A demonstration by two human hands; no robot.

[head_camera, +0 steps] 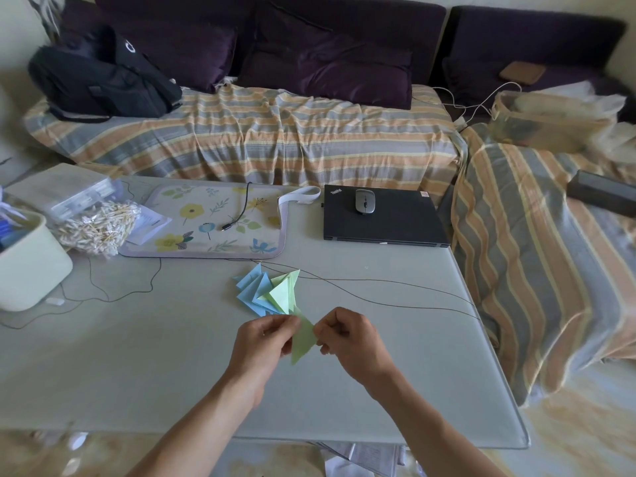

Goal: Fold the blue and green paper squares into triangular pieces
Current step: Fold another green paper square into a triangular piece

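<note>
Left hand (266, 335): fingers curled, pinching the left edge of a green paper piece (303, 339). Right hand (347, 333): fingers curled, pinching the same piece at its right edge. Piece is held just above the worktop (137, 356), between the two hands, at about 6 o'clock from the pile of folded pieces.

Green paper piece: pale green, matte, thin; already folded to a narrow triangular shape, long point directed down toward the near edge. Upper part is partly hidden behind the fingers.

Pile of folded pieces (266, 292): light blue triangles on the left, light green triangles on the right, overlapping and fanned, sharp creases, some tips standing up. It lies on the worktop near its middle, just beyond the hands.

Worktop: smooth, pale grey-green, slightly glossy, rounded corner at the near right.

At 12 o'clock from the pile, a floral mat (213, 222), soft-edged, with a thin black cable (241, 208) lying on it. At 1 o'clock, a closed black laptop (382, 218) with a grey mouse (364, 200) on its lid. At 9 o'clock, a cream container (31, 266), with a clear bag of cotton swabs (98, 228) just beside it. Thin dark wires (378, 287) trail across the worktop past the pile.
</note>
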